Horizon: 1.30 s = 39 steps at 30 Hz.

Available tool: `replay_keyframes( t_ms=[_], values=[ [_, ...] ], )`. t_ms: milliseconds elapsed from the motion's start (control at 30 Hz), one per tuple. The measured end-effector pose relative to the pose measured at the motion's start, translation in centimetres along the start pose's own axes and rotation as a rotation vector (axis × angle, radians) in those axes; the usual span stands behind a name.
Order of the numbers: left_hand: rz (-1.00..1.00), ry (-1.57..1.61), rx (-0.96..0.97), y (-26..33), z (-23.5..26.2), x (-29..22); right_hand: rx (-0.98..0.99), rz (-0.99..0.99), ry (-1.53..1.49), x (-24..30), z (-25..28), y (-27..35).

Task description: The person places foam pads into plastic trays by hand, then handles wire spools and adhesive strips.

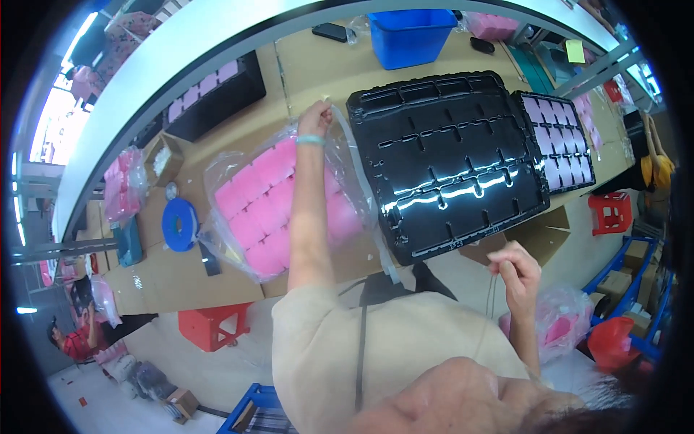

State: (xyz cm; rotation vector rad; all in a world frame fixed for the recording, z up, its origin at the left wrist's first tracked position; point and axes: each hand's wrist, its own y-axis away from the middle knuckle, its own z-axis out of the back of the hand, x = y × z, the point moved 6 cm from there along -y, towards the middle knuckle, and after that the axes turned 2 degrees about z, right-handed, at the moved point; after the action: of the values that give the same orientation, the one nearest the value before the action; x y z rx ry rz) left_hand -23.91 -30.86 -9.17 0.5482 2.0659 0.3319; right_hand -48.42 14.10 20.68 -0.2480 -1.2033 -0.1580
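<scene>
My left hand [316, 119] reaches over the table with its fingers closed. At its fingertips is the upper end of a translucent plastic strip [357, 160], which runs down beside a large black plastic tray [452, 163] to the table's near edge. Under my left forearm lie pink foam blocks [260, 192] in rows on a clear plastic bag [217, 165]. Off the tray's near edge, my right hand [517, 271] is closed in a pinch. A thin cord [492, 298] hangs from its fingers; its lower end is hard to follow.
A second black tray [547, 160] holds pale pink pieces at the right. A blue bin [412, 40] stands at the back, and a blue tape roll [180, 224] lies left. Below the table are red stools [213, 325] and an open cardboard box [538, 235]. Other people are farther off.
</scene>
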Motion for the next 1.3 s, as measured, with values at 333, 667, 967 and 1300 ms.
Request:
replay_keyframes(
  t_ms=[333, 667, 967, 1300],
  values=[
    [-0.579, -0.161, -0.12, 39.9, -10.6, -4.4, 0.191, 0.43, 0.225, 6.0, -14.9, -9.1],
    [-0.935, -0.313, -0.405, 48.6, -7.5, -2.0, 0.483, 0.173, -0.371, 5.8, -19.2, -6.7],
    [-0.103, 0.33, 0.16, 46.9, -7.5, 2.1, 0.585, 0.294, -0.158, 6.6, -14.2, -1.6],
    [0.064, 0.259, -0.067, 46.6, -6.2, 7.8, 0.298, 0.43, 0.094, 4.2, -9.0, -2.2]
  ],
)
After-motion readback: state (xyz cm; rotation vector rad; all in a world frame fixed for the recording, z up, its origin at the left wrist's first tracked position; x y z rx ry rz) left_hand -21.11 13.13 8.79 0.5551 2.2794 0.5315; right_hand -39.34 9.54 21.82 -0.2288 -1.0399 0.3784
